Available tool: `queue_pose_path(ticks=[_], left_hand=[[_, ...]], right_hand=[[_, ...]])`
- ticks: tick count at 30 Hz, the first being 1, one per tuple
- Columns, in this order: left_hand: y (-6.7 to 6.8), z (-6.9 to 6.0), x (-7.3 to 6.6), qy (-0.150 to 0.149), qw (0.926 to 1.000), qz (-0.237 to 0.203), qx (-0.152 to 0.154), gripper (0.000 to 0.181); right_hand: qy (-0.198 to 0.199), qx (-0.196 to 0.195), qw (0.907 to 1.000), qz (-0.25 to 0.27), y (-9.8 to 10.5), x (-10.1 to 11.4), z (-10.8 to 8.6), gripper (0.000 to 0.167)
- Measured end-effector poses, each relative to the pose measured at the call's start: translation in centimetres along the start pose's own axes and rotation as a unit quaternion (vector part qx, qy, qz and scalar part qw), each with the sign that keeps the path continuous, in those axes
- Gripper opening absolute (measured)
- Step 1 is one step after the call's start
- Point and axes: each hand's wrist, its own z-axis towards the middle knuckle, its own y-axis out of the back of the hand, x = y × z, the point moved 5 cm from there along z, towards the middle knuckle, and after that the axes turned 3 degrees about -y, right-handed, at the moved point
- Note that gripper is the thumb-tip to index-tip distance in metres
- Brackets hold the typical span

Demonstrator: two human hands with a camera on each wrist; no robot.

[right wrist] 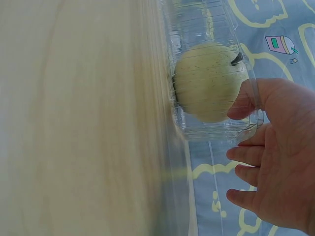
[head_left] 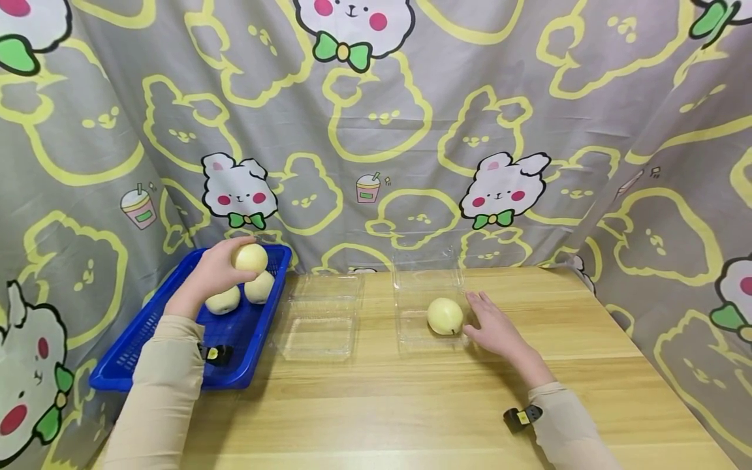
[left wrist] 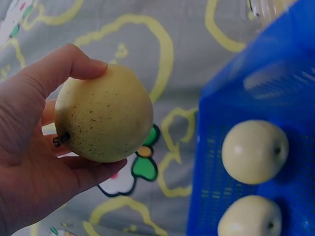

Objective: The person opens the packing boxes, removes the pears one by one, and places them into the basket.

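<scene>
My left hand (head_left: 219,266) holds a round, pale yellow pear (head_left: 250,259) above the far part of the blue basket (head_left: 258,356). Speckles and a dark stem show on this pear (left wrist: 106,115) in the left wrist view, with the thumb on one side and fingers round the other. Two more pears, one nearer (head_left: 222,301) and one farther (head_left: 259,288), lie in the basket. Another pear (head_left: 444,316) sits in the right clear plastic box (head_left: 405,326). Beside that box is my right hand (head_left: 492,324), fingers loosely extended and thumb by the pear; whether it touches is unclear.
A second clear plastic box (head_left: 317,352), its lid laid back, stands between the basket and the right box. All stand on a wooden table (head_left: 376,411). A patterned grey curtain (head_left: 376,85) hangs behind and at both sides.
</scene>
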Motion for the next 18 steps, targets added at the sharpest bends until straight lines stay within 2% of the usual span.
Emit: queue_pose_path(ticks=[7, 18], left_hand=[[-0.6, -0.1, 2.2, 0.024, 0.9997, -0.004, 0.009, 0.073], [-2.5, 0.2, 4.6, 0.035, 0.9988, -0.014, 0.032, 0.073]], right_hand=[[0.001, 0.000, 1.0000, 0.000, 0.0, 0.0, 0.0, 0.076], [0.001, 0.001, 1.0000, 0.002, 0.0, -0.1, 0.0, 0.075]])
